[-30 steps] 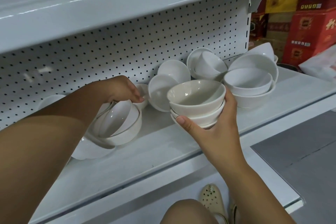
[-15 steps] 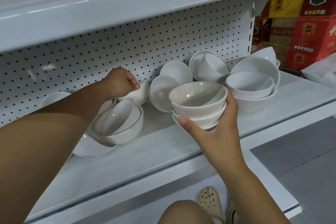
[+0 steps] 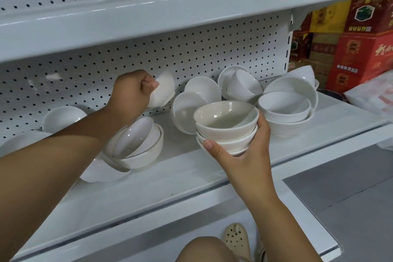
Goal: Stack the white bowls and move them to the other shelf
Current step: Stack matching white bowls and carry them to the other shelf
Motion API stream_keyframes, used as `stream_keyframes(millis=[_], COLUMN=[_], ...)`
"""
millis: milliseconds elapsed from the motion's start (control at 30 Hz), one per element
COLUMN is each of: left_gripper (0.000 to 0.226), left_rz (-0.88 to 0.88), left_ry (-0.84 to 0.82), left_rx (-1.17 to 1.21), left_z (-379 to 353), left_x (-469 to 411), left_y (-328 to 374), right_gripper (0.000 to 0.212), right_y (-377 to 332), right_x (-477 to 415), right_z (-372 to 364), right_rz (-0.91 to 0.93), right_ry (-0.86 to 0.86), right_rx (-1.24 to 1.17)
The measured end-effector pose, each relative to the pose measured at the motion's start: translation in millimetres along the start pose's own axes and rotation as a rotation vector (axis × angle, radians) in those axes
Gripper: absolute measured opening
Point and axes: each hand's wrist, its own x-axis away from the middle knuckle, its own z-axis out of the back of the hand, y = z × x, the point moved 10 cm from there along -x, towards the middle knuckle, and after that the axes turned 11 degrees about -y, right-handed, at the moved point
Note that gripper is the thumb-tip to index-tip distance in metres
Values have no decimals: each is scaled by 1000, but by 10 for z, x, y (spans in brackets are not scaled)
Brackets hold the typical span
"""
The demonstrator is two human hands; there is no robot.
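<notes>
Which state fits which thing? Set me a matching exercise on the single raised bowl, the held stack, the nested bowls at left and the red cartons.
Things: 1 single white bowl; 2 stack of white bowls; 3 left nested bowls; 4 red cartons.
States: A beyond the shelf, at right; B gripped by the left hand near the pegboard; C tilted, resting on the shelf; D cupped in the right hand.
Pairs: 1-B; 2-D; 3-C; 4-A.

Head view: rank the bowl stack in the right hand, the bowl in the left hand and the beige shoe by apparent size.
1. The bowl stack, held by the right hand, looks largest.
2 and 3. Unsure: the bowl in the left hand and the beige shoe look alike, and both are partly hidden.
</notes>
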Motion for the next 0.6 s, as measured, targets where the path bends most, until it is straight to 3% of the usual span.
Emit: stream_keyframes(millis=[167,300,600], left_gripper=[17,20,24], left_rz=[-252,-324,-666], left_ry=[94,133,67], left_rx=[-200,-203,-235], left_z=[76,162,-6], left_x=[300,532,998], left_y=[436,730,1568], right_gripper=[122,114,72], right_y=[-28,-37,-80], right_x=[16,15,25], right_z=[-9,1,106], right_rz=[3,3,-29], right_ry=[-10,-51,-82], right_rx=[-12,-44,-222])
